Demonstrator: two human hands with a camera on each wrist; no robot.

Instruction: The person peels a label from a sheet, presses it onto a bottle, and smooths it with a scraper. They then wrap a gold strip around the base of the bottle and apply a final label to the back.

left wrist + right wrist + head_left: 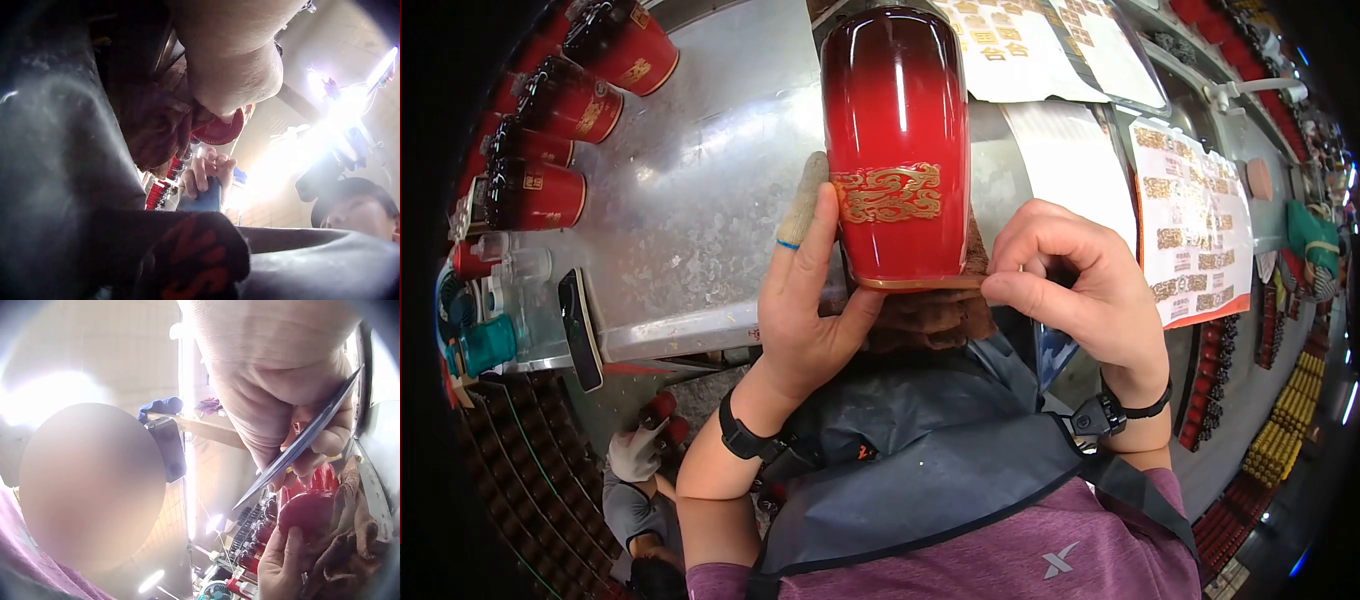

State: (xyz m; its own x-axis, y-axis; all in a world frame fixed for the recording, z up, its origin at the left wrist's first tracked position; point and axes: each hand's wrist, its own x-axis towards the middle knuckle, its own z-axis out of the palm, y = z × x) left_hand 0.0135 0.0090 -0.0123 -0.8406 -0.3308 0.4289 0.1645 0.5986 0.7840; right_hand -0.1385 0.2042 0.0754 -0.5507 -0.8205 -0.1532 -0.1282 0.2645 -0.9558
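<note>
In the head view a glossy red bottle, dark toward its far end, lies with its base toward me and a gold cloud-pattern decal on its side. Along its left side my left hand rests with straight fingers, the thumb at the base edge. A cloth finger cover sheathes one fingertip. My right hand pinches the end of a thin brownish strip that runs along the base edge. Its curled fingers also hold a thin, flat blue piece, seen edge-on in the right wrist view.
A brown cloth lies under the bottle's base. Several similar red bottles line the left of the metal table, with a phone at its edge. Decal sheets lie to the right. Another person works at lower left.
</note>
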